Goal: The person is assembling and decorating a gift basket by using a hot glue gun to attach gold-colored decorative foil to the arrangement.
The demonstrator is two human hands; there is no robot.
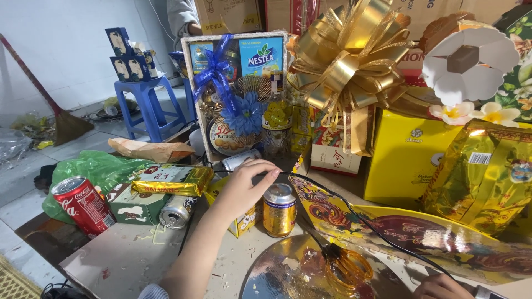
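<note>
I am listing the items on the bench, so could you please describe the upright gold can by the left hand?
The gold can is a small metal drinks can with a shiny silver top and rim, standing upright on the speckled worktop. It looks unopened, though the tab is hard to make out. The left hand reaches just above and left of it; contact cannot be confirmed. A yellow box sits beside it.

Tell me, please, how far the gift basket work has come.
Done: one gift basket with blue ribbon looks filled. In hand: the left hand rests on a yellow box beside a gold can. Left: the red can, silver can and green box sit loose.
</note>
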